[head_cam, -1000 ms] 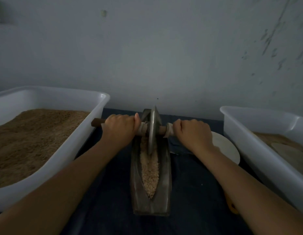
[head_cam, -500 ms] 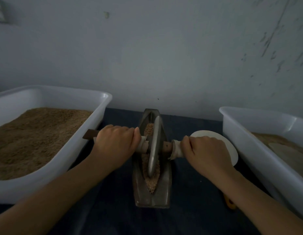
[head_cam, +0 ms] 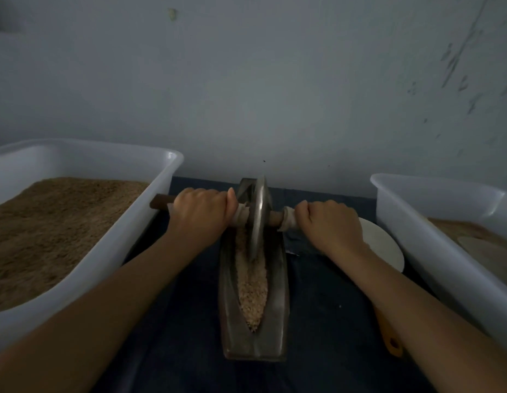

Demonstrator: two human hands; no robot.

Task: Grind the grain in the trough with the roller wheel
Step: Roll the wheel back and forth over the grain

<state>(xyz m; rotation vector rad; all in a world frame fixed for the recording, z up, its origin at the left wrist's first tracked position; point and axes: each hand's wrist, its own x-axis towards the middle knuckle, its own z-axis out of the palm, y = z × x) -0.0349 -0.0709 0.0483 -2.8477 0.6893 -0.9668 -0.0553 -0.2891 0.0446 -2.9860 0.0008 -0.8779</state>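
With the roller wheel (head_cam: 258, 214) near the trough's (head_cam: 253, 341) far end and its axle gripped by left hand (head_cam: 201, 211) and right hand (head_cam: 330, 222), grain (head_cam: 252, 290) could easily get shoved over the lip.

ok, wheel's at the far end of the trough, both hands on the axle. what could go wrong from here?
1. The roller wheel sits near the far tip of the trough; pushing further may ride it out over the end.
2. The left hand has its thumb close to the wheel's face and could get pinched.
3. The grain is heaped in the narrow groove; a fast return stroke may spill some onto the dark cloth.
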